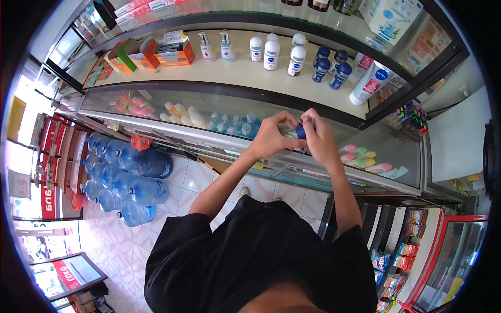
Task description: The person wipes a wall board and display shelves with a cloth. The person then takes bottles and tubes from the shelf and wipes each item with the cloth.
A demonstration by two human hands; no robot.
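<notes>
Head view: small dark-blue item (301, 131) between both hands (270, 137) (320, 137).

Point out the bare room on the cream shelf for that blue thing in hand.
The cream shelf has a bare strip along its front, before the orange boxes, pump bottles and white-capped bottles. Another gap lies between the pump bottles and the white-capped bottles. The right end is crowded: blue-capped bottles and a Nivea tube stand close together.
</notes>
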